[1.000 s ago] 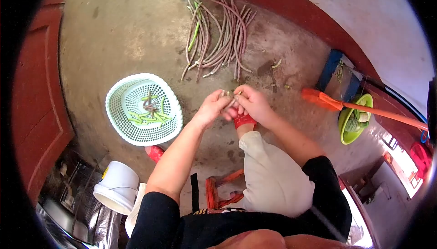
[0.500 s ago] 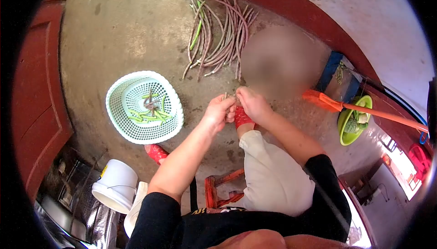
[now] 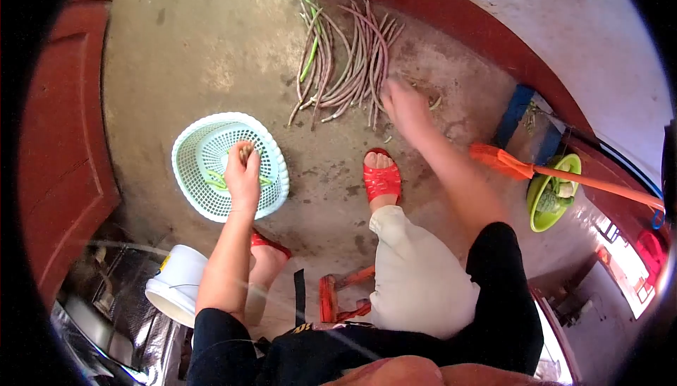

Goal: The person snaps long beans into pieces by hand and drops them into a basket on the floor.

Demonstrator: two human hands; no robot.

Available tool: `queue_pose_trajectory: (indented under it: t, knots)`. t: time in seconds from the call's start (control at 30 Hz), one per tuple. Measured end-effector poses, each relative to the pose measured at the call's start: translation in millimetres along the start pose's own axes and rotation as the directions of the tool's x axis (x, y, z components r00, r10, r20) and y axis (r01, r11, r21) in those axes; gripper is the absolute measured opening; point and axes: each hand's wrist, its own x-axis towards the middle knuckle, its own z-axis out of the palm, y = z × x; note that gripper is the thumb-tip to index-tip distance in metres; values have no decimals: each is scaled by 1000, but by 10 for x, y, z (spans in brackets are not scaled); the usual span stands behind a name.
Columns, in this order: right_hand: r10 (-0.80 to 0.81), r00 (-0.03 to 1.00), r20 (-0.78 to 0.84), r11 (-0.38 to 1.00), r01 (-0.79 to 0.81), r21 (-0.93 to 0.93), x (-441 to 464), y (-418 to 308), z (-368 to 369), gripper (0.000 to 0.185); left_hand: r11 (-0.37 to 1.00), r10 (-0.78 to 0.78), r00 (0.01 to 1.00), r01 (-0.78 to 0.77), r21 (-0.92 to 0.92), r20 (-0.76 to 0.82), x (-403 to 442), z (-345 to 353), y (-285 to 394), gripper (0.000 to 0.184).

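- Holding what look like short bean pieces, the left hand is over the basket, its fingers closed around them.
- The right hand is blurred beside the right edge of the long beans; how far open it is, and whether it grips anything, I cannot tell.
- The long beans lie in an overlapping pile on the floor, beyond the basket.
- A loose or early release by the left hand could spill pieces over the basket's rim.
- Because the long beans cross one another, a tug on one could drag its neighbours across the floor.
- A careless step by either slippered foot could tip the basket or crush beans.
- Counted: two hands, one basket, two red slippers, one white bucket, one green bowl, one orange broom.
- One bean in the pile is bright green; the purplish ones overlap too much for an exact count.
- Green pieces in the basket are partly hidden by the left hand, so their total is uncertain.
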Motion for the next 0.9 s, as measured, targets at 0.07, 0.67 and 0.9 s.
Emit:
queue_pose_trajectory:
  t: [0.07,0.67,0.9]
  knots:
    - [82,997,10,997,-82,8,433,-191,22,25,964,-28,1000,25,264,9,-47,-175,-48,38]
    - [172,804,569,171,-593,787,124,-292,-393,12,950,37,760,175,-259,649,121,1251,1252,19]
    - [-122,680,723,214,-693,688,-664,-370,-465,19,457,-95,627,718,-525,773,107,1075,1026,10]
